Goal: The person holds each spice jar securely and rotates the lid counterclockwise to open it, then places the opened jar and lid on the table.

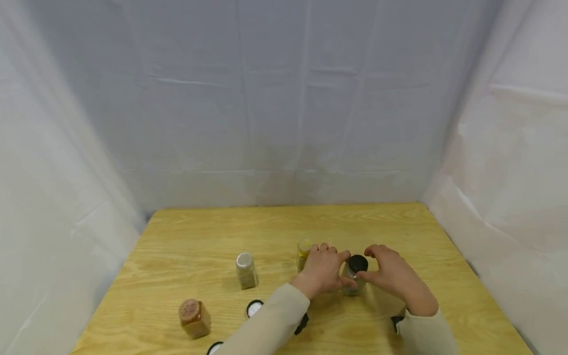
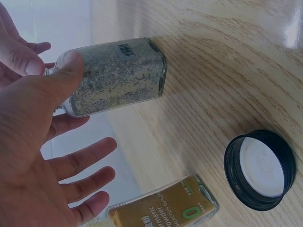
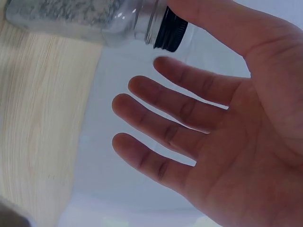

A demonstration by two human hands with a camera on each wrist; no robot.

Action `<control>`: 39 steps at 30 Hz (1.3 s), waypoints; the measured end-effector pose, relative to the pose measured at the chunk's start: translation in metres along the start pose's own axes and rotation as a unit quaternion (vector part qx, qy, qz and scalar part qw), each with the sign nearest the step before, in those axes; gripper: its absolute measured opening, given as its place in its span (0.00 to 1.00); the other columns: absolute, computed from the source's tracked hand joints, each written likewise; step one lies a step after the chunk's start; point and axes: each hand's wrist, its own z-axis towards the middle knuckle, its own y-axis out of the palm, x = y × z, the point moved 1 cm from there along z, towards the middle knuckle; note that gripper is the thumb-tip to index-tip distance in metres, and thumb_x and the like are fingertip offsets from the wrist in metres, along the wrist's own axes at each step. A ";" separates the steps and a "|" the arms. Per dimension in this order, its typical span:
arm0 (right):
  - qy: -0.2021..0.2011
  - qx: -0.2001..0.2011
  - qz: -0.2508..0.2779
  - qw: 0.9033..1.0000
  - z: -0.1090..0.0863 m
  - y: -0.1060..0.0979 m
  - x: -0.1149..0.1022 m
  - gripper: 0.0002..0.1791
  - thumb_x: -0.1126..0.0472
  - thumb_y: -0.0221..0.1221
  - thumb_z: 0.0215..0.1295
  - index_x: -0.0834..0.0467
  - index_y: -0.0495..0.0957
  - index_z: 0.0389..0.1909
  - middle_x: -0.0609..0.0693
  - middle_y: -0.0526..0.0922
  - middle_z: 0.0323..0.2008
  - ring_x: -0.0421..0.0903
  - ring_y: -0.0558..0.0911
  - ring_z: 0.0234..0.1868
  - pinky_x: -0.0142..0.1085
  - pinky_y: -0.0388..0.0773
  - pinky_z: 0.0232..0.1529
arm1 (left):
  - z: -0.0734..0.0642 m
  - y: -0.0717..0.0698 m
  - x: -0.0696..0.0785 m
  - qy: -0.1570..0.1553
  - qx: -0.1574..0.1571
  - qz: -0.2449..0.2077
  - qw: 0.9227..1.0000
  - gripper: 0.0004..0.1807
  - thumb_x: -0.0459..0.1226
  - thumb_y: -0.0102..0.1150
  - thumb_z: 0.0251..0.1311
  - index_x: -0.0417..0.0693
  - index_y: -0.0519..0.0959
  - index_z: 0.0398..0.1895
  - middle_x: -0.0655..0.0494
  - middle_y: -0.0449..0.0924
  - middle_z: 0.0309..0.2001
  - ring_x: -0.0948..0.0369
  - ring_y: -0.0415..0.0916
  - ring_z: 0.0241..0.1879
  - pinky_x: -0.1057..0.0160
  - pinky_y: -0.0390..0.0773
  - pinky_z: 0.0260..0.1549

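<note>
A square glass spice jar (image 2: 111,78) of grey-green flakes stands upright on the table, its black screw cap (image 1: 357,263) on. My left hand (image 1: 323,268) pinches the jar near its shoulder, thumb on the near face and forefinger passing behind; the other three fingers spread free. On the opposite side is my right hand (image 1: 390,273), its thumb right at the cap and its four fingers (image 3: 163,132) extended loosely, apart from the jar. A turmeric powder jar (image 2: 163,205) stands just left of my left hand, partly hidden by it in the head view.
Further left stand a jar with a whitish top (image 1: 246,273) and an uncapped jar of brown powder (image 1: 195,319). Black lids with white liners lie liner up, one lid (image 1: 255,308) beside my left sleeve, another lid (image 1: 215,348) at the front. White sheeting (image 1: 284,123) surrounds the wooden table (image 1: 186,246).
</note>
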 end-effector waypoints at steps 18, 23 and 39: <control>-0.027 -0.005 -0.008 1.000 0.004 0.011 -0.008 0.30 0.53 0.72 0.67 0.67 0.78 0.61 0.65 0.82 0.57 0.56 0.85 0.50 0.51 0.84 0.48 | 0.001 0.000 0.000 0.010 0.013 -0.004 1.000 0.32 0.71 0.63 0.60 0.72 0.77 0.63 0.61 0.85 0.49 0.59 0.74 0.44 0.62 0.65 0.41; -0.016 0.000 -0.019 1.000 0.003 0.008 -0.008 0.31 0.51 0.73 0.66 0.66 0.78 0.63 0.65 0.81 0.60 0.63 0.84 0.57 0.58 0.81 0.56 | 0.001 -0.001 0.000 0.008 0.013 -0.004 1.000 0.33 0.72 0.62 0.59 0.72 0.78 0.64 0.60 0.85 0.50 0.58 0.75 0.46 0.61 0.65 0.41; -0.002 -0.005 0.002 1.000 0.002 -0.002 -0.004 0.25 0.51 0.75 0.63 0.65 0.82 0.51 0.61 0.85 0.52 0.56 0.86 0.49 0.52 0.84 0.48 | 0.002 -0.001 0.000 0.003 0.001 -0.008 1.000 0.35 0.73 0.60 0.59 0.72 0.77 0.65 0.60 0.85 0.52 0.57 0.76 0.50 0.61 0.67 0.44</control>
